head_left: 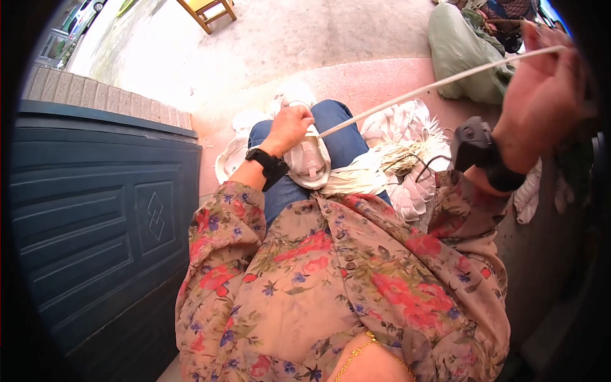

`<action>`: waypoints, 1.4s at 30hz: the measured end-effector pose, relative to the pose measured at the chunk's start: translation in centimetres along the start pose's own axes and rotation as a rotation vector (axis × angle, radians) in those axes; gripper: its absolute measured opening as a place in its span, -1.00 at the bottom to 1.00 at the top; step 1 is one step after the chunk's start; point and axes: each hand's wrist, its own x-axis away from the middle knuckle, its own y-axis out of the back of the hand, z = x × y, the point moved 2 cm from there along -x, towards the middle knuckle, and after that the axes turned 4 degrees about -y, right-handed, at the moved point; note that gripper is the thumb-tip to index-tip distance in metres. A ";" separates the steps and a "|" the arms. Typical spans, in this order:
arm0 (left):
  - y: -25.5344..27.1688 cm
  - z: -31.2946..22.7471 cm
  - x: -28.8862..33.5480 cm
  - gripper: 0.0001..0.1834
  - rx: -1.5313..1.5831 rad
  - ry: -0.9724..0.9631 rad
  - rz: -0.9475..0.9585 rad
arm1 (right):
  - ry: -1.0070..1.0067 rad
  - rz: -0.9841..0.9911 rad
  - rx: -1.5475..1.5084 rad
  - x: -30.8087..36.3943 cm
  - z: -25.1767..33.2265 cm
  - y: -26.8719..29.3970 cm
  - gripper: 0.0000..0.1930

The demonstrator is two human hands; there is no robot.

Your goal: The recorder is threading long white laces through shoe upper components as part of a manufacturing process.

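A pale sneaker (308, 167) lies on my lap with its heel end toward me. My left hand (291, 129) is closed over its far part; the fingertips are partly hidden, but the hand grips the shoe. From the shoe a white shoelace (445, 81) runs taut up to the right. Its far end is pinched in my right hand (541, 95), raised at the upper right. A bundle of loose cream laces (353, 177) is draped over my right thigh, its frayed ends spread to the right.
White shoes (410, 196) are heaped beside my right leg. More pale shoes (232, 158) sit by my left knee. A green sack (461, 54) stands at the far right. A dark blue panelled door (95, 210) is close on my left. A wooden stool (207, 13) stands farther off.
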 end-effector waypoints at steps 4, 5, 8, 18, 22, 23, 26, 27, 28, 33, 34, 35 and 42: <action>1.9 4.3 3.6 -0.79 -0.150 0.094 -0.156 | -0.770 0.013 -0.303 7.5 -7.2 -3.1 -0.79; 1.9 4.6 4.2 -0.76 -0.176 0.038 -0.160 | -0.977 0.213 -0.393 9.6 -9.2 -2.7 -0.80; 1.5 4.7 5.0 -0.74 -0.061 0.064 -0.083 | -1.540 0.372 -0.332 18.7 -14.7 -4.2 -0.79; 2.1 3.9 5.5 -0.63 0.108 0.207 -0.092 | -1.651 0.598 0.139 30.6 -17.7 -8.0 -0.72; 2.7 2.9 5.1 -0.61 0.474 0.350 -0.172 | -1.482 0.748 0.176 32.2 -19.5 -8.3 -0.64; 2.7 2.7 5.0 -0.61 0.474 0.350 -0.171 | -1.415 0.860 0.253 32.3 -20.0 -8.4 -0.68; 2.6 2.0 4.9 -0.58 0.548 0.373 -0.166 | -0.995 1.067 0.557 32.9 -21.1 -8.2 -0.77; 2.6 1.5 4.9 -0.59 0.585 0.390 -0.177 | -0.629 1.132 0.766 33.0 -21.4 -8.1 -0.82; 2.6 1.2 5.0 -0.59 0.621 0.406 -0.187 | -0.629 1.129 0.765 33.2 -22.1 -7.7 -0.82; 2.7 1.5 5.9 -0.60 0.732 0.447 -0.193 | -1.914 0.737 -0.221 26.5 -16.5 -4.2 -0.84; 2.8 1.5 6.0 -0.63 0.750 0.470 -0.190 | -1.891 0.545 -0.429 24.7 -15.6 -2.3 -0.87; 2.6 2.0 6.3 -0.64 0.728 0.479 -0.204 | -1.771 0.447 -0.639 22.8 -15.0 0.1 -0.87; -0.5 4.1 5.8 -0.68 0.679 0.469 -0.134 | -0.733 0.046 -1.104 8.9 -3.7 8.9 -0.85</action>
